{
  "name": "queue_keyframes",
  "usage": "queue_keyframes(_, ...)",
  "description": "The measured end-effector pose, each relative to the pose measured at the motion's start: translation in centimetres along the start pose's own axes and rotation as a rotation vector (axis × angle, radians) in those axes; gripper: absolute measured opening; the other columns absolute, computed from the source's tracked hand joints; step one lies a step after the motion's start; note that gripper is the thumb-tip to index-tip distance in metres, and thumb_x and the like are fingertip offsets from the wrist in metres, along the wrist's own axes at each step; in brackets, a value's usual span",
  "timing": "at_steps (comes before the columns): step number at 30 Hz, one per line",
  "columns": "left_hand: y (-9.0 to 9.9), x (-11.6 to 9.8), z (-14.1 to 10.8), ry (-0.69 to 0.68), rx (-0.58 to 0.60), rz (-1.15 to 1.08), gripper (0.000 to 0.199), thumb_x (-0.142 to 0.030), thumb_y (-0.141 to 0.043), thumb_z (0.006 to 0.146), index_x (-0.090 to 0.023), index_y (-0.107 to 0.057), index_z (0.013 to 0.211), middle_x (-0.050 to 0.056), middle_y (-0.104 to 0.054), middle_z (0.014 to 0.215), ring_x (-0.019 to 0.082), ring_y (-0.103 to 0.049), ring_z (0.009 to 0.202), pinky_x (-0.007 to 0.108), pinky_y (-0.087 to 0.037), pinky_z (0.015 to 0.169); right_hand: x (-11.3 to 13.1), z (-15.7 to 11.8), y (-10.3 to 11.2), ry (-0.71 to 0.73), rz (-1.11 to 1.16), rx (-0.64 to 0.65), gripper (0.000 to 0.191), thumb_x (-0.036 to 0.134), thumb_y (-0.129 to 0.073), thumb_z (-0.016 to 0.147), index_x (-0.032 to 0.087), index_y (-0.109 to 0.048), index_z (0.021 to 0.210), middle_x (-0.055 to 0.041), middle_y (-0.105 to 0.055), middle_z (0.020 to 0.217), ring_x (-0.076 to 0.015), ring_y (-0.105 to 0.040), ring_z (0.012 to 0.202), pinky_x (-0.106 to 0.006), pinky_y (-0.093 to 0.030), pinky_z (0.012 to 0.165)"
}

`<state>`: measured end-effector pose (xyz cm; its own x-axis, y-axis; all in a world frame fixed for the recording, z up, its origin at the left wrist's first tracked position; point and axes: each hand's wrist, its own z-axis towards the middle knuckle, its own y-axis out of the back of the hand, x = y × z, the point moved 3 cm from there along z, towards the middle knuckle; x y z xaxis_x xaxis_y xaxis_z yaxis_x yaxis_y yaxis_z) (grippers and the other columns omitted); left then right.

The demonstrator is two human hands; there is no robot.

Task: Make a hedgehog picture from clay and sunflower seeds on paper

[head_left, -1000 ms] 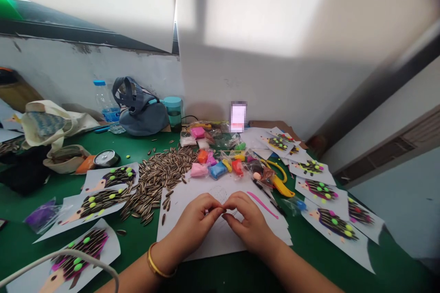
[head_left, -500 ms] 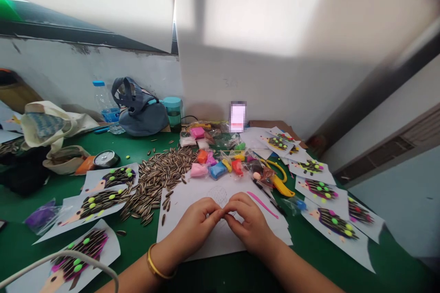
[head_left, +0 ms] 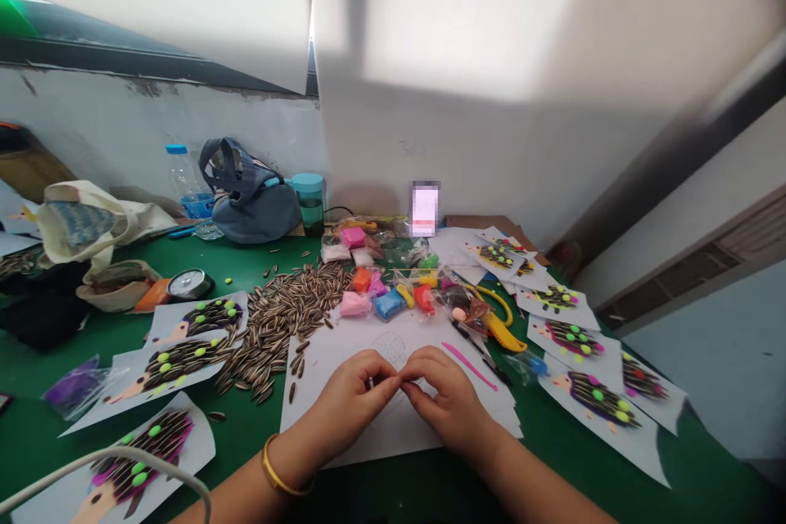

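Observation:
My left hand (head_left: 353, 397) and my right hand (head_left: 448, 397) meet at their fingertips above a stack of white paper (head_left: 344, 352). Thumbs and forefingers are pinched together; whatever they pinch is too small and covered to make out. On the top sheet, just beyond my fingers, is a faint pencil drawing (head_left: 388, 344). A pink modelling tool (head_left: 470, 366) lies on the paper to the right of my right hand, with a black pen (head_left: 482, 352) beside it. A few loose sunflower seeds (head_left: 292, 391) rest on the paper's left edge.
A heap of sunflower seeds (head_left: 288, 307) lies left of the paper. Bagged coloured clay (head_left: 390, 304) and yellow-handled scissors (head_left: 507, 333) sit behind it. Hedgehog pictures (head_left: 598, 401) flank both sides. A white cable (head_left: 153, 463) crosses the lower left. A bottle (head_left: 182, 180) and bag (head_left: 255, 205) stand behind.
My pinched fingers have shifted very slightly, and the right wrist has turned a little. Everything else on the table lies as before.

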<state>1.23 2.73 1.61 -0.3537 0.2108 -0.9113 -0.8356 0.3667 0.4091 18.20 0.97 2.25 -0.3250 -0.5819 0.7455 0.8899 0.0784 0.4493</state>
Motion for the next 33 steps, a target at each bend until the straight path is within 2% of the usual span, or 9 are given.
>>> queue_keyframes(9,-0.3,0.0,-0.2,-0.005,-0.023,0.036,0.008,-0.023,-0.058,0.083,-0.019,-0.064,0.079,0.003,-0.063,0.081,0.018,-0.059,0.079,0.029,-0.045,0.072,0.1,-0.3,-0.3,0.049,-0.119,-0.033,0.020,0.006,-0.060,0.081,0.023,-0.064,0.091,-0.0026,-0.064,0.086,-0.0184,-0.059,0.083,-0.032,-0.047,0.075)
queue_keyframes(17,-0.3,-1.2,-0.6,-0.120,-0.061,0.257,0.008,-0.012,-0.056,0.078,-0.019,-0.059,0.075,0.003,-0.061,0.080,0.019,-0.057,0.079,0.031,-0.044,0.072,0.6,-0.5,-0.8,0.109,-0.297,-0.029,0.018,0.006,-0.058,0.079,0.021,-0.063,0.086,-0.0028,-0.064,0.083,-0.0190,-0.056,0.079,-0.032,-0.042,0.072)
queue_keyframes(21,0.1,-1.5,-0.8,-0.175,-0.084,0.267,0.012,-0.009,-0.055,0.077,-0.020,-0.061,0.077,0.003,-0.061,0.082,0.019,-0.058,0.082,0.031,-0.045,0.074,0.4,-0.3,-0.4,-0.012,-0.133,-0.059,0.015,0.006,-0.056,0.078,0.021,-0.059,0.081,-0.0010,-0.060,0.079,-0.0173,-0.056,0.078,-0.030,-0.044,0.070)
queue_keyframes(26,0.5,-0.8,-0.6,-0.142,-0.100,0.144,0.024,-0.012,-0.053,0.085,-0.022,-0.069,0.100,0.003,-0.066,0.089,0.017,-0.061,0.085,0.030,-0.049,0.078,-0.6,-0.2,0.0,-0.183,0.041,-0.061,0.012,0.011,-0.055,0.082,0.022,-0.060,0.085,-0.0004,-0.060,0.080,-0.0155,-0.056,0.074,-0.027,-0.046,0.067)
queue_keyframes(29,0.5,-0.5,-0.4,-0.169,-0.069,0.087,0.027,-0.014,-0.053,0.089,-0.024,-0.070,0.107,0.003,-0.069,0.095,0.017,-0.063,0.090,0.030,-0.049,0.082,-0.6,-0.2,0.0,-0.185,0.077,-0.052,0.012,0.014,-0.055,0.085,0.022,-0.064,0.089,-0.0013,-0.062,0.082,-0.0160,-0.058,0.076,-0.028,-0.048,0.070)
queue_keyframes(33,0.6,-0.3,-0.2,-0.151,-0.062,0.069,0.017,-0.021,-0.057,0.091,-0.023,-0.072,0.099,0.003,-0.071,0.093,0.018,-0.064,0.089,0.030,-0.050,0.082,-0.6,-0.1,0.1,-0.156,0.088,-0.049,0.012,0.018,-0.056,0.089,0.022,-0.067,0.092,-0.0020,-0.063,0.084,-0.0161,-0.060,0.079,-0.029,-0.049,0.073)
